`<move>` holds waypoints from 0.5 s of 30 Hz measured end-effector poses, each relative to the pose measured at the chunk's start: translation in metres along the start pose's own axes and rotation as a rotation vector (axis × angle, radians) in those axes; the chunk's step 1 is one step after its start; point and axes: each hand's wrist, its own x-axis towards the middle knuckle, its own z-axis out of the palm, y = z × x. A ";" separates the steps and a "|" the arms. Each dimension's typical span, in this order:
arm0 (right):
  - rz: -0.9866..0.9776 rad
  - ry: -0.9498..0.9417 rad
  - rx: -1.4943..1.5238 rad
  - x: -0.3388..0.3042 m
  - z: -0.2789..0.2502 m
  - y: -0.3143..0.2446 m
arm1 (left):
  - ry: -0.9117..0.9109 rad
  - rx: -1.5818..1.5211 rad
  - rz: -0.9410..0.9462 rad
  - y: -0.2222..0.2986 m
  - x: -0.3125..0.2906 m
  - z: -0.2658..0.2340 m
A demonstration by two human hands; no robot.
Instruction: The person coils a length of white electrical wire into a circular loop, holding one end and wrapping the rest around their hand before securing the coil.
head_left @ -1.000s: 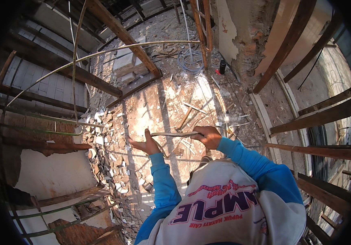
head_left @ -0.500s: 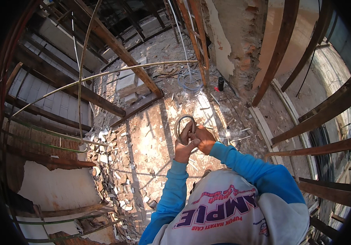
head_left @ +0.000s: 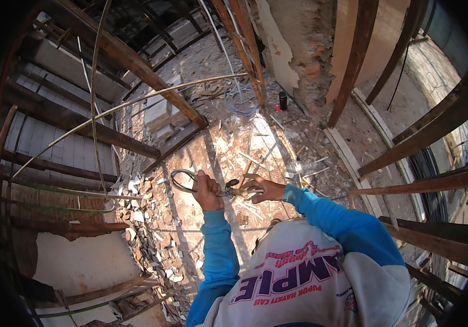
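My left hand (head_left: 209,192) is closed around a small loop of dark cable (head_left: 175,181), which sticks out on its left side. To its right, my right hand (head_left: 269,189) has its fingers apart and curved, with nothing visible gripped in them. Between the two hands shows a small black-ended object (head_left: 232,183) with a pale part beside it; its kind, and whether it touches either hand, I cannot tell. Both forearms are in blue sleeves, above the littered floor (head_left: 212,155).
Broken rubble (head_left: 141,229) lies along the left. Ahead are a coil of pale cable (head_left: 239,103), a black bottle (head_left: 283,100) and white blocks (head_left: 158,113). A long thin pole (head_left: 136,101) and wooden beams (head_left: 171,98) cross the left; more timbers (head_left: 348,71) lean at right.
My hands were together at the cable loop and have come apart. The left has moved left with the loop; the right has let go and its fingers have spread.
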 end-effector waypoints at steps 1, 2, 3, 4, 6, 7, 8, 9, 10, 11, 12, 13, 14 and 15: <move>0.228 -0.067 -0.023 -0.004 -0.009 0.005 | 0.017 0.039 0.072 0.012 0.001 -0.003; 0.481 -0.104 -0.430 -0.002 -0.011 0.006 | 0.043 0.085 0.153 0.027 0.002 -0.008; 0.427 -0.098 -0.657 -0.006 -0.038 0.070 | 0.044 0.155 0.237 0.040 0.009 0.005; 0.466 -0.037 -0.528 -0.009 -0.033 0.068 | 0.107 0.240 0.331 0.053 0.013 -0.010; 0.200 0.060 -0.620 -0.009 -0.007 0.006 | 0.089 0.498 0.491 0.064 0.016 -0.029; 0.148 0.068 -0.580 -0.010 0.004 -0.023 | 0.043 0.683 0.456 0.065 0.021 -0.046; 0.102 0.086 -0.543 -0.006 0.005 -0.042 | -0.015 0.858 0.410 0.062 0.026 -0.062; -0.015 0.087 -0.744 0.000 -0.001 -0.047 | -0.049 1.035 0.214 0.065 0.021 -0.058; 0.054 -0.025 -0.867 0.003 -0.006 -0.071 | -0.166 0.988 0.087 0.071 0.000 -0.021; -0.008 -0.045 -0.887 0.007 0.000 -0.080 | -0.289 1.325 0.209 0.053 -0.001 -0.037; -0.054 -0.052 -0.910 0.009 0.002 -0.084 | -0.423 1.583 0.185 0.055 -0.019 -0.009; -0.077 -0.006 -0.849 0.011 0.008 -0.089 | -0.506 1.567 0.178 0.039 -0.025 -0.007; -0.101 0.041 -0.797 0.011 0.010 -0.097 | -0.581 1.524 0.202 0.025 -0.033 -0.004; -0.076 0.024 -0.885 0.012 0.011 -0.093 | -0.579 1.472 0.195 0.014 -0.039 -0.009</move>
